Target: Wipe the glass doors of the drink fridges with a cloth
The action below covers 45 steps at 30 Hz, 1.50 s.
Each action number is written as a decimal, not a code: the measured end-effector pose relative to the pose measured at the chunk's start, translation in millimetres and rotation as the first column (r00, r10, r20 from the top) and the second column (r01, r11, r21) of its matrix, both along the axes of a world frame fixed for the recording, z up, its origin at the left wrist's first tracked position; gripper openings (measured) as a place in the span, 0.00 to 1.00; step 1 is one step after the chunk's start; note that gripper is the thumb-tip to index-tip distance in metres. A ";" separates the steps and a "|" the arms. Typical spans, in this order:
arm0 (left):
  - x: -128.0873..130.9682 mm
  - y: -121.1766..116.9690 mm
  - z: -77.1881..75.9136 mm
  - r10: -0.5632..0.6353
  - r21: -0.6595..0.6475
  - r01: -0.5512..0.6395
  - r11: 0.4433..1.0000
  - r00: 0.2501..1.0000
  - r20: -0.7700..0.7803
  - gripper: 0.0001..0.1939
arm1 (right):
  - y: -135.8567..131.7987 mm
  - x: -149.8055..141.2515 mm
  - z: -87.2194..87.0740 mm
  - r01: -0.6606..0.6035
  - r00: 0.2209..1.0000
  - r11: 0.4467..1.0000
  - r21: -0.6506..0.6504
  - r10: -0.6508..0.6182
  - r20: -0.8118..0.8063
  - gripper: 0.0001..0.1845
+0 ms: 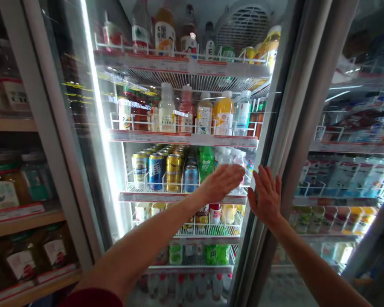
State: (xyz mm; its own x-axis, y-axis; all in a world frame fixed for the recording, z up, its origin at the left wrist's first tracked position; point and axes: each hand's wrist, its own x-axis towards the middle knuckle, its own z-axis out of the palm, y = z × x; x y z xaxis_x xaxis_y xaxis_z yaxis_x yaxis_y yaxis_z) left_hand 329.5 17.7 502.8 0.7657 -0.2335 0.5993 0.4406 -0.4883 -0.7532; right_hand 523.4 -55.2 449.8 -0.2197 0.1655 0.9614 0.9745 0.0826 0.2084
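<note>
Our left hand (225, 182) and, at its three o'clock, right hand (266, 195) are stretched flat; a swinging frame (289, 140) could pinch them.

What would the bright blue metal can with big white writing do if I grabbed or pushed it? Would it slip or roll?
The bright blue metal can might feel slippery, because its side looks smooth and shiny. Standing upright, it probably won't roll, but its round shape could roll if it tipped over.
</note>
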 end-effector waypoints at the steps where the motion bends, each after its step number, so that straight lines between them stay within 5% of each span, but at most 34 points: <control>1: 6.9 -1.5 -6.4 -0.024 0.018 0.027 0.999 0.992 -0.123 0.21 | -2.5 4.2 -2.0 0.001 1.000 1.000 -0.002 -0.001 0.014 0.34; 3: 19.2 -3.1 -10.3 -0.032 0.019 0.037 0.999 0.976 -0.213 0.21 | -7.1 11.5 -5.2 0.005 1.000 1.000 -0.004 -0.005 0.027 0.34; 8: 41.5 -6.5 -6.3 0.039 -0.046 -0.037 0.998 0.999 0.034 0.22 | -15.2 24.0 -7.5 0.007 1.000 1.000 0.018 -0.007 0.010 0.35; 13: 39.7 -12.7 -43.2 -0.031 0.009 0.036 0.999 0.939 -0.342 0.21 | -22.6 28.7 -13.8 -0.006 1.000 1.000 -0.018 0.006 0.021 0.35; 15: 34.4 -9.7 -34.4 -0.006 0.011 0.009 1.000 0.972 -0.233 0.22 | -23.6 28.5 -16.6 -0.019 0.999 0.999 -0.033 0.020 0.027 0.36; 18: 26.1 -3.6 -10.0 0.070 -0.018 -0.068 0.998 0.988 0.139 0.22 | -21.9 25.4 -18.8 -0.036 0.999 0.999 -0.036 0.036 0.014 0.36; 20: 18.2 -2.4 -9.5 0.049 0.018 -0.052 0.998 0.990 0.134 0.22 | -19.7 21.1 -19.6 -0.046 0.999 0.998 -0.041 0.046 0.007 0.36; 24: -8.3 -3.1 -33.6 -0.015 0.089 0.033 0.995 0.981 -0.196 0.21 | -14.5 6.9 -21.9 -0.070 0.997 0.995 -0.067 0.071 0.013 0.36; 29: -41.8 2.1 -27.6 0.101 -0.015 -0.100 0.995 0.984 0.148 0.24 | -4.4 -17.9 -23.7 -0.130 0.991 0.986 -0.101 0.131 0.006 0.37; 34: -70.6 4.8 -23.5 0.023 0.106 -0.009 0.994 0.991 -0.130 0.20 | 5.1 -40.3 -22.7 -0.153 0.988 0.982 -0.110 0.156 0.017 0.38; 39: -106.8 10.0 -3.7 0.164 0.019 -0.179 0.984 0.935 0.315 0.22 | 12.3 -62.9 -18.2 -0.189 0.981 0.979 -0.083 0.191 0.021 0.39; 43: -126.3 10.6 -11.3 0.093 0.098 -0.091 0.991 0.995 -0.020 0.21 | 18.9 -85.7 -13.9 -0.217 0.974 0.972 -0.096 0.222 0.049 0.39; 45: -138.6 12.1 -11.3 0.094 0.083 -0.090 0.992 0.995 -0.044 0.22 | 22.6 -96.8 -10.3 -0.221 0.972 0.970 -0.105 0.228 0.058 0.38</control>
State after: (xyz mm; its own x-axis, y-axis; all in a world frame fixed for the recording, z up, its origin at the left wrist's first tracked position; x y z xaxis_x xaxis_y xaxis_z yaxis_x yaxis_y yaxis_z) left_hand 191.0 29.8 491.4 0.8133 -0.2074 0.5437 0.4436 -0.3837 -0.8099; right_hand 426.5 -32.5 439.5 -0.3267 0.1961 0.9246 0.9124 0.3207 0.2543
